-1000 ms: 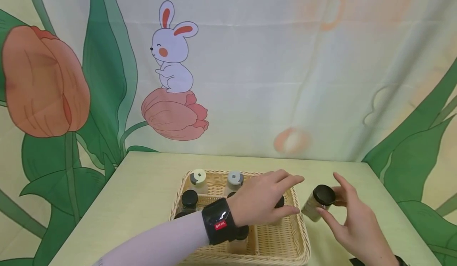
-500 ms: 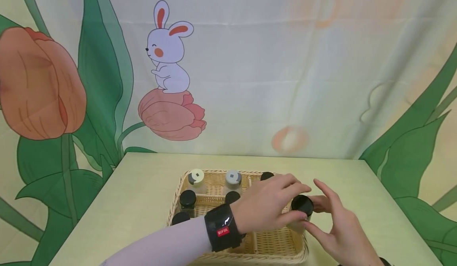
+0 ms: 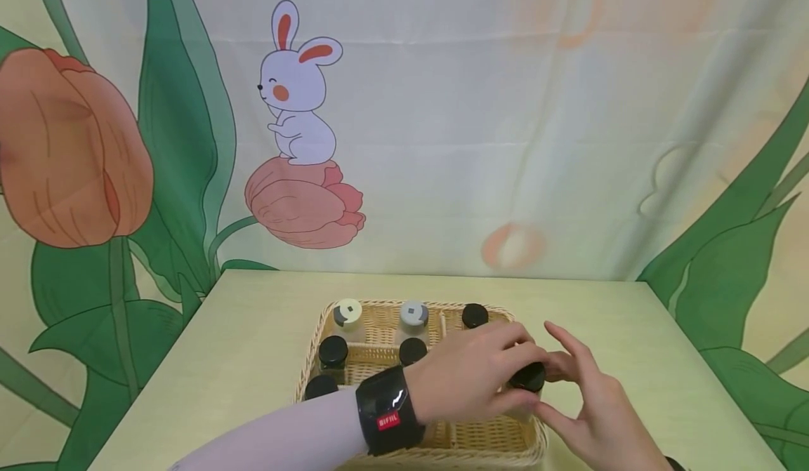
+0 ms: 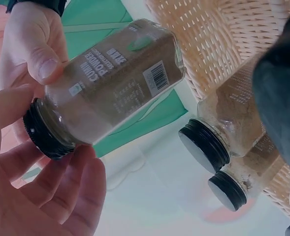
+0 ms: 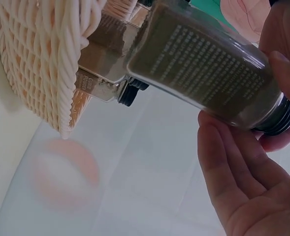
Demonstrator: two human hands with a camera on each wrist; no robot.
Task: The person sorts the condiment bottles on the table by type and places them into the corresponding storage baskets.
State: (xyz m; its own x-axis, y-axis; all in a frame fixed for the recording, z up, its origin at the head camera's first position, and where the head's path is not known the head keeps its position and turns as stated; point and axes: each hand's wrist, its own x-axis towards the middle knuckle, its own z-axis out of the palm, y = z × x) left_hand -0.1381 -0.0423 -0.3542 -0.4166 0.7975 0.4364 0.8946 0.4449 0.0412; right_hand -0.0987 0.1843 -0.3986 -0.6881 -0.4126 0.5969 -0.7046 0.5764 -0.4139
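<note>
A clear spice jar [image 4: 117, 81] with brown powder, a "cumin powder" label and a black lid [image 3: 529, 376] is held over the right side of the wicker basket [image 3: 537, 450]. My left hand [image 3: 470, 373] has its thumb and fingers about the black lid. From the right, my right hand [image 3: 594, 404] pinches the jar near its shoulder, its thumb showing on the glass in the left wrist view. The right wrist view shows the jar's back label of small white text, with the jar body [image 5: 199, 69] above the basket rim. Part of the lid is hidden by my left fingers.
Several jars stand in the divided basket: a cream-lidded jar [image 3: 347, 313], a grey-lidded jar [image 3: 413, 314] and black-lidded ones, such as the back-right jar [image 3: 475, 315]. The pale table [image 3: 246, 345] surrounds the basket. Behind it hangs a printed curtain [image 3: 430, 141].
My right hand has brought the spice jar leftward from beside the basket to over its right side. My left hand, earlier apart from the jar, now grips its lid.
</note>
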